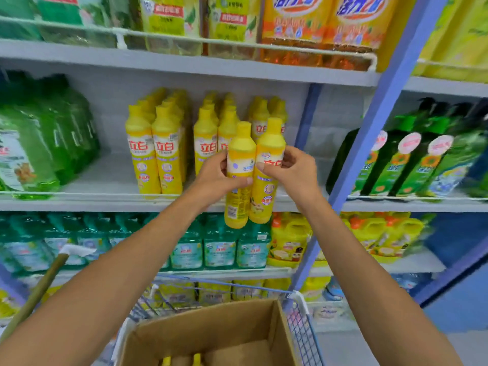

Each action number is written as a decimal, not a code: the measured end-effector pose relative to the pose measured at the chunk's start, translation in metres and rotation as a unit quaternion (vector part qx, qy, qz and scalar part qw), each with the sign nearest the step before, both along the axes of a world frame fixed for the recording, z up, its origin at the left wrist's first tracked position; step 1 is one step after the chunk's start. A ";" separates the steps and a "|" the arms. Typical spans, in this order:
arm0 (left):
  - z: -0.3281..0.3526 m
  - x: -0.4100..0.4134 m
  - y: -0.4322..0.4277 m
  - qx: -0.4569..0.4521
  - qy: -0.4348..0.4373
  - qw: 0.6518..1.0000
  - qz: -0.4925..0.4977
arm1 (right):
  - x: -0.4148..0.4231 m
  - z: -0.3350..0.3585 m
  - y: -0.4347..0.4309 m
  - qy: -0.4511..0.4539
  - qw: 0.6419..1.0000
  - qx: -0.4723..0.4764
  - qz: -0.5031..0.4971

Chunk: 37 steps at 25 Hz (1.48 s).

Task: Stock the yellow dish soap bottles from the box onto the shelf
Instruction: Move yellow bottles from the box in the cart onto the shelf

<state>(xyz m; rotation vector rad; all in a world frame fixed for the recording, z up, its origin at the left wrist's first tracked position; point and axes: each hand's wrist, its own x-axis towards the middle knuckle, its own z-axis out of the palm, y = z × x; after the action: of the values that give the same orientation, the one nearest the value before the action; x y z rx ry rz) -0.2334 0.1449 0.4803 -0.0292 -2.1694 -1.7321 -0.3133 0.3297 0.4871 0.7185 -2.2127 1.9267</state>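
**Head view.** The left grip is curled round the label band of one yellow soap bottle, with its thumb lying across the front. The right grip is closed on a second yellow soap bottle at the same height, thumb in front and fingers behind. Both bottles are upright and touch side by side between the two grips. They are held in the air in front of the shelf, with their bases hanging below its front edge.

Just beyond the grips, stocked bottles of the same kind stand in rows on that shelf. Green pouches lie well to the left of the left grip. Teal bottles fill the shelf below the grips.

Under the forearms, an open cardboard box sits in a wire cart. Two yellow caps show at the bottom of the box.
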 end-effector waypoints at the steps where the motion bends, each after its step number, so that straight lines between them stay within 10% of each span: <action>1: 0.010 -0.016 0.010 -0.005 0.009 1.000 0.001 | -0.015 0.009 0.008 0.005 1.000 -0.002 -0.006; 13: 0.012 -0.138 0.051 0.000 0.014 0.998 0.055 | -0.131 0.007 0.034 -0.012 1.000 -0.012 0.010; 37: -0.066 -0.134 0.044 0.025 -0.047 0.995 0.084 | -0.131 -0.067 0.038 -0.067 0.996 0.038 0.053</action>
<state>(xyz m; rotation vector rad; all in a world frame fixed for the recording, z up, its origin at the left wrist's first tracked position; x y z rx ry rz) -0.3675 0.1893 0.4143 0.2453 -2.1242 -1.7235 -0.4444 0.3677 0.4197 0.7544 -2.3843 2.0042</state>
